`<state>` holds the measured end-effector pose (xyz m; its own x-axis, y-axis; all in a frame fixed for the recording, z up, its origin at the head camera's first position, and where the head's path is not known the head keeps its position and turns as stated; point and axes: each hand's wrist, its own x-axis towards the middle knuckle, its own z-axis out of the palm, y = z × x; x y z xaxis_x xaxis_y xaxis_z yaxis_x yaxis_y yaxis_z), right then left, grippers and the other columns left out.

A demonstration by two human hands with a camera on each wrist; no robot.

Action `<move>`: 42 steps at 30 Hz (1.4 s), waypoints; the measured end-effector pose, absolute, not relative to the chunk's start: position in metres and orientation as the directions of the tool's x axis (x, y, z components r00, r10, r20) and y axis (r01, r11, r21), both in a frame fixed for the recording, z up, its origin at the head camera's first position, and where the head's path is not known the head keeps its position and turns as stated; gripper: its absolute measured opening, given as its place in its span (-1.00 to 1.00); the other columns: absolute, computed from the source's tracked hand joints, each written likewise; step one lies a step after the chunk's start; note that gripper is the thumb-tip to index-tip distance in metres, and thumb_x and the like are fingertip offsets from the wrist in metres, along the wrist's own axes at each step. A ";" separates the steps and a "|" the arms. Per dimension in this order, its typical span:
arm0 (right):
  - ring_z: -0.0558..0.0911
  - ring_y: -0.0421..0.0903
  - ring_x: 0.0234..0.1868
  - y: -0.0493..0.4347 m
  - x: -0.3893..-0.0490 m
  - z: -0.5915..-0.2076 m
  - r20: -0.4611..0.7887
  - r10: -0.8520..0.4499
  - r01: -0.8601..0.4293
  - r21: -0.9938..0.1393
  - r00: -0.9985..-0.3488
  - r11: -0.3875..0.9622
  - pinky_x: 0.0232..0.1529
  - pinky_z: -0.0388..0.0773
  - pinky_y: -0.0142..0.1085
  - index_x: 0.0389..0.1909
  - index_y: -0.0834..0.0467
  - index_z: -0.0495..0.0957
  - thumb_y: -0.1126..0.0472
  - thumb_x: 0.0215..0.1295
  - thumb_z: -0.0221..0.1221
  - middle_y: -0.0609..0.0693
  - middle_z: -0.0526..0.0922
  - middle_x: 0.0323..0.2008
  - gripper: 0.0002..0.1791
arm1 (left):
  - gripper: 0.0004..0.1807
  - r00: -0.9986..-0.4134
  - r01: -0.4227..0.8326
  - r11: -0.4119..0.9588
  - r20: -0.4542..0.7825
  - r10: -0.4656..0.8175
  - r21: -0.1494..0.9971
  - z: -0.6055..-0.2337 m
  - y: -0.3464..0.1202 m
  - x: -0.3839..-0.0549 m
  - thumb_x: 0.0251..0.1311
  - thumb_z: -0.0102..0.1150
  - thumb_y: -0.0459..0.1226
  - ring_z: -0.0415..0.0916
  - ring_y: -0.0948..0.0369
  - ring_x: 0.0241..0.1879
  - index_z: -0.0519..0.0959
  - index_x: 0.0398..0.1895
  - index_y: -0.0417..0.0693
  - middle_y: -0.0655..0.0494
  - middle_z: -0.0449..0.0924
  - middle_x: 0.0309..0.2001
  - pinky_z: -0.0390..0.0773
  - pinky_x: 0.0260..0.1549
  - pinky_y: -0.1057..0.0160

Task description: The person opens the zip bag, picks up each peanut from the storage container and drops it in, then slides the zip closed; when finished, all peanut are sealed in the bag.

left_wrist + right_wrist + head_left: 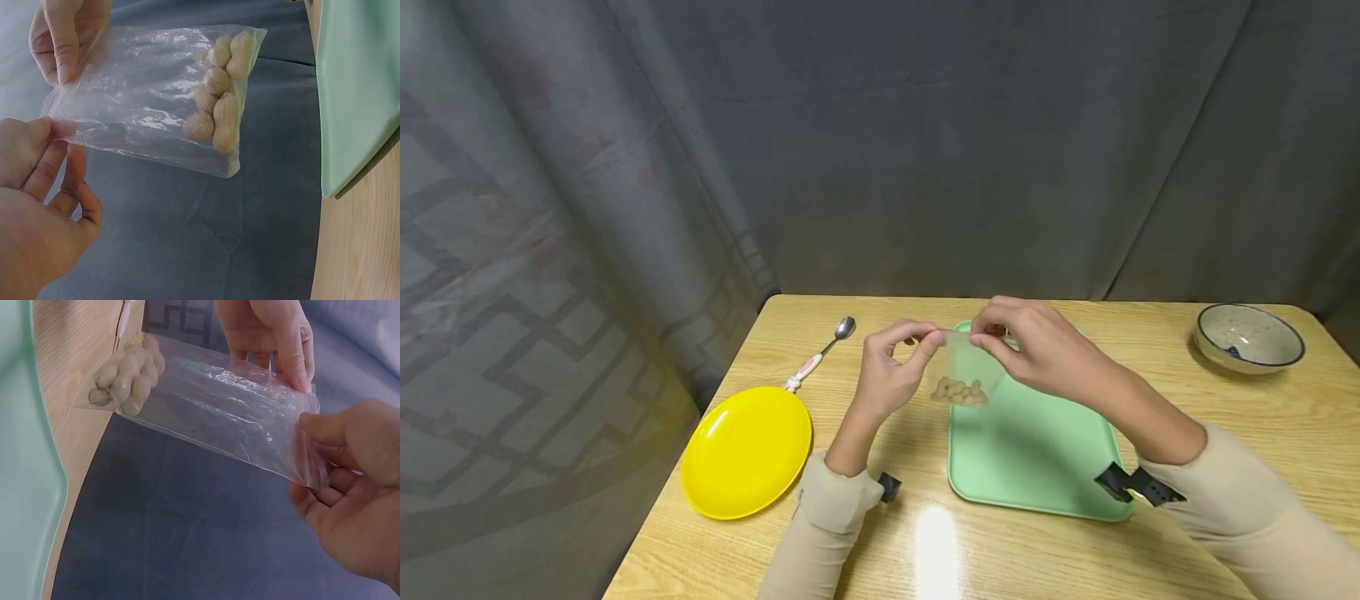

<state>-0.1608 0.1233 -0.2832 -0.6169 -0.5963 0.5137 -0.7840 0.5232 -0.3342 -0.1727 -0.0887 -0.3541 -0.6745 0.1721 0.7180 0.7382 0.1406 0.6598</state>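
Observation:
A clear plastic zip bag (144,94) hangs by its top edge between both hands, above the left part of a green tray (1030,450). Several unshelled peanuts (128,375) lie gathered at the bottom of the bag. My left hand (891,367) pinches one top corner between thumb and fingers. At the opposite side of the top edge, my right hand (1037,346) pinches the plastic with its thumb and curled fingers. Whether the bag's mouth is sealed, I cannot tell.
A yellow plate (748,454) sits on the wooden table at the left. Just behind it lies a spoon (812,362) with a white and pink handle. Far right stands a speckled bowl (1247,333) with a small blue thing inside. A grey curtain (962,150) hangs behind the table.

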 end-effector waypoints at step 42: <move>0.55 -0.20 -0.45 0.153 -0.152 -0.286 0.540 -0.577 -0.779 -0.289 -0.613 0.557 -0.45 0.55 -0.26 -0.28 0.27 0.67 0.64 0.08 0.26 -0.01 0.66 -0.37 -0.73 | -0.93 -0.685 0.727 0.114 0.702 0.196 0.678 -0.356 -0.079 -0.169 0.26 0.27 -0.45 0.56 0.19 -0.35 0.72 -0.29 -0.26 -0.01 0.72 -0.31 0.53 -0.23 0.22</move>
